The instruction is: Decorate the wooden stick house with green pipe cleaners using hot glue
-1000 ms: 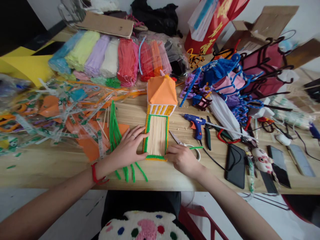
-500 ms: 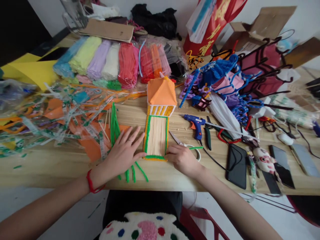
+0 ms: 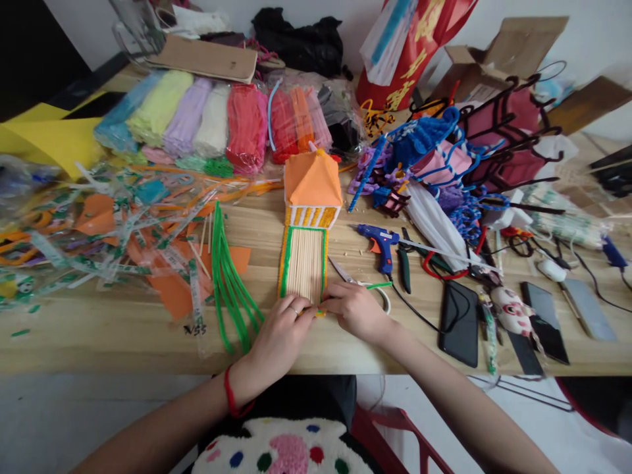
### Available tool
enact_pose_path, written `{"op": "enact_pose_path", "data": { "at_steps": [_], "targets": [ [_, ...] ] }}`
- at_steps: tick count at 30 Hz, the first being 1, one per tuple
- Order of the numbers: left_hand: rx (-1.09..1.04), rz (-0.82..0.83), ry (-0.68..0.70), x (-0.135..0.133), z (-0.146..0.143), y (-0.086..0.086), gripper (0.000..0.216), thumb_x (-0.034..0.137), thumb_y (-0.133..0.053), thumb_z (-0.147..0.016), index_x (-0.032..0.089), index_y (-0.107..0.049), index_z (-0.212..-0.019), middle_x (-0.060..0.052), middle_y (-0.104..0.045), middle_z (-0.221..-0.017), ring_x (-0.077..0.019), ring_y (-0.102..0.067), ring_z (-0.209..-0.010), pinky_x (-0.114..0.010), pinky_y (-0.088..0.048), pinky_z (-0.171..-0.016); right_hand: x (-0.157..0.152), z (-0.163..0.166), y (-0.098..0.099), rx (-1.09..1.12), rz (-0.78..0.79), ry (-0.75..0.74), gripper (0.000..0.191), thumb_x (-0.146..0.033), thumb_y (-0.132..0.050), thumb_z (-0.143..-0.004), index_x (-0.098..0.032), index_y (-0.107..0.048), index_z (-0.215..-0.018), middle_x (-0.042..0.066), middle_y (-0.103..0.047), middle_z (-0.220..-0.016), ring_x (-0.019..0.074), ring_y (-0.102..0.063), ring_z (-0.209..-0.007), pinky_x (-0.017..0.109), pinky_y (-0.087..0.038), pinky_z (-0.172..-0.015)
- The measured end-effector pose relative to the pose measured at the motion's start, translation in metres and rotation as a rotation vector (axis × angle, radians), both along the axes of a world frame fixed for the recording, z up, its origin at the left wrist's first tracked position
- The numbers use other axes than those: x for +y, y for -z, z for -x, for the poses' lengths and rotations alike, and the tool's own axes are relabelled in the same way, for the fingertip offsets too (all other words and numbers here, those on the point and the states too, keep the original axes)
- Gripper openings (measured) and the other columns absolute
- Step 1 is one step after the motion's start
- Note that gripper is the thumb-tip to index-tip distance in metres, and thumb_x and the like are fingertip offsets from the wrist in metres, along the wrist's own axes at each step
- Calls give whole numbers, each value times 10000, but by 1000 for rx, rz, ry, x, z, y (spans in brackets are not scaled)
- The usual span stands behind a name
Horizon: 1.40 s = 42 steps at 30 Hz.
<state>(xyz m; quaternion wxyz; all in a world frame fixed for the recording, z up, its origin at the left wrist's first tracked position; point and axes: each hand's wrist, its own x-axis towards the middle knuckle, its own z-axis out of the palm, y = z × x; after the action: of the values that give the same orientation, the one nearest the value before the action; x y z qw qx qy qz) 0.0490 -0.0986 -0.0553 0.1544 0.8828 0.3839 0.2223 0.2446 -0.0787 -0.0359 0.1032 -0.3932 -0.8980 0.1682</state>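
A little model house with an orange roof (image 3: 313, 181) stands on the table. In front of it lies a base of wooden sticks (image 3: 306, 266), edged with green pipe cleaner (image 3: 284, 263) and an orange-yellow outer trim. At the base's near edge, the fingers of my left hand (image 3: 284, 332) are closed over the trim. My right hand (image 3: 358, 308) pinches the near right corner, its fingertips almost meeting the left ones. A bit of green and yellow trim shows between them; the rest of that edge is hidden.
Loose green pipe cleaners (image 3: 230, 283) lie left of the base, beside plastic wrapper scraps (image 3: 158, 240). On the right are scissors (image 3: 340, 270), a blue glue gun (image 3: 380, 243), pliers (image 3: 405, 270) and a phone (image 3: 459, 322). Bagged pipe cleaners (image 3: 207, 122) line the back.
My left hand has left the loose green pipe cleaners and moved right to the base's near edge, its spread fingers now closed. My right hand stays at the near right corner.
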Motion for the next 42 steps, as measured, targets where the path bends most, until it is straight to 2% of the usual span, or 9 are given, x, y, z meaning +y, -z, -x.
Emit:
{"op": "enact_pose_path", "data": {
  "at_steps": [8,16,21,26,28,32,36,39,42],
  "targets": [
    [-94,29,-71,-1,-6,6,129,152,-525,-880,182,-649,-903,-41,-637,-871,-195,-544,-869,-368,-497,-761,0,-5,3,36,4,21,308,-7,-511,-809,-234,-699,-900,29,-641,-927,149,-582,-835,253,-417,-692],
    [-172,45,-77,2,-6,8,161,137,-543,-863,212,-686,-865,-31,-653,-830,-182,-554,-836,-357,-494,-755,-1,-16,-7,-23,-33,117,203,-109,-483,-891,-195,-658,-949,62,-644,-968,158,-581,-853,268,-422,-743],
    [-226,91,-103,4,-7,9,149,138,-573,-842,218,-697,-825,-25,-652,-810,-178,-549,-827,-353,-494,-743,6,-28,-20,-135,-111,109,290,-51,-440,-869,-182,-670,-988,75,-650,-930,190,-545,-871,334,-383,-784],
    [-271,121,-126,4,-8,10,157,118,-599,-816,232,-703,-791,-15,-650,-822,-177,-552,-843,-348,-492,-745,14,-27,-27,-278,-265,156,257,-107,-431,-901,-174,-673,-953,109,-644,-948,276,-494,-988,514,-280,-915],
    [-283,128,-127,4,-8,11,146,119,-605,-814,229,-699,-793,-11,-651,-813,-172,-556,-831,-344,-493,-743,15,-24,-28,-288,-259,191,250,-125,-426,-908,-174,-668,-950,119,-634,-955,278,-500,-976,479,-326,-871],
    [-291,152,-155,4,-6,12,96,164,-628,-813,226,-691,-849,-13,-649,-807,-173,-565,-817,-347,-503,-745,5,-10,-32,-122,-125,446,248,-284,-446,-929,-167,-653,-858,92,-623,-837,190,-558,-755,291,-394,-649],
    [-258,148,-131,4,-5,11,122,152,-604,-830,228,-690,-873,-15,-635,-807,-172,-559,-832,-345,-501,-759,-17,4,-33,-66,185,708,487,-434,-415,-927,-199,-555,-524,28,-549,-503,135,-478,-456,267,-310,-483],
    [-251,148,-116,5,-5,10,110,159,-603,-833,220,-689,-863,-18,-630,-811,-171,-556,-828,-346,-498,-761,-30,1,-27,15,398,793,494,-465,-429,-904,-205,-557,-504,15,-550,-450,132,-484,-421,252,-317,-467],
    [-255,157,-133,5,-5,10,91,156,-635,-810,212,-687,-859,-15,-634,-828,-171,-557,-835,-344,-496,-767,-31,-20,-22,93,327,981,430,-497,-447,-875,-197,-619,-619,13,-591,-489,144,-521,-454,242,-342,-488]
  ]
}}
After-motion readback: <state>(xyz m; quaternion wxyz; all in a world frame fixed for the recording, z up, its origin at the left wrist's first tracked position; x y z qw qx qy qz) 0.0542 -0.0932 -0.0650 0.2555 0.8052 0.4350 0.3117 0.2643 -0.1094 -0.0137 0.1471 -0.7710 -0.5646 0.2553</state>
